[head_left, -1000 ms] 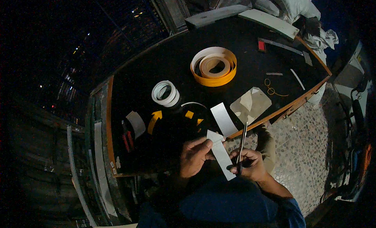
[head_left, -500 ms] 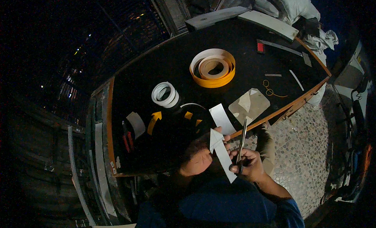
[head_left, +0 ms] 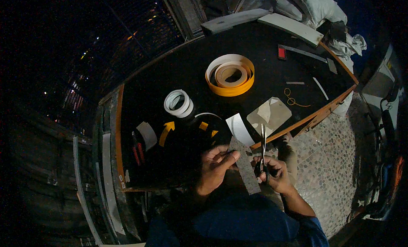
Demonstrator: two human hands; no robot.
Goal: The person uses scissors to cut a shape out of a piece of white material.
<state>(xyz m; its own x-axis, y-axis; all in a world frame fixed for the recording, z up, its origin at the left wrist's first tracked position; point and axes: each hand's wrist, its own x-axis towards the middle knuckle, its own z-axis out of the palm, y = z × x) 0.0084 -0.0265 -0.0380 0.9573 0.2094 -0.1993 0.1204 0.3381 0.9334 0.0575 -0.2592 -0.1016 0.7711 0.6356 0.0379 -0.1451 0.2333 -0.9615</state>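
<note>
My left hand [head_left: 213, 168] pinches a narrow strip [head_left: 248, 175] near its upper end, thumb on top. Its speckled grey face is toward me, and the fingers partly cover the upper end. Close by on the right, my right hand [head_left: 279, 175] holds a pair of scissors [head_left: 263, 149] by the dark handles, the metal blades pointing away from me. The blades look nearly closed and stand apart from the strip. Just beyond the strip a curved white piece [head_left: 239, 129] lies at the table's edge. Beside it is a greyish rounded pad [head_left: 279, 114] with pale cut scraps on it.
On the black table [head_left: 170, 68] stand a yellow-edged roll [head_left: 233, 92] with a smaller roll inside, and white tape rolls [head_left: 185, 109]. A yellow arrow [head_left: 167, 133], a grey curved piece [head_left: 147, 135] and a red-handled tool [head_left: 138, 151] lie left. Farther right are a red-ended square [head_left: 282, 53] and yellow string [head_left: 291, 101].
The strip, which showed a white arrow-shaped face, has been turned over to its speckled grey side. My left thumb now lies on top of it. The scissors stay in my right hand.
</note>
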